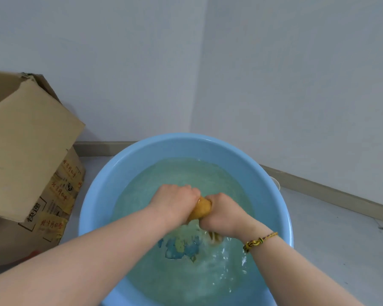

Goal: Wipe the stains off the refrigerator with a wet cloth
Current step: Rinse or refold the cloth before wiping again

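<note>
Left hand (175,200), right hand (221,214) both grip one twisted yellow cloth (201,209) above one round blue plastic basin (128,164); one cardboard box (29,151) left of basin.

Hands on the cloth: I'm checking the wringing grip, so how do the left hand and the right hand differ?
The right hand has a bracelet on its wrist; the left hand has a bare wrist. A loose tail of the cloth hangs below the right hand toward the water; none shows below the left hand. The left hand sits slightly farther from the camera. Both grip the same twisted cloth above the basin.
</note>
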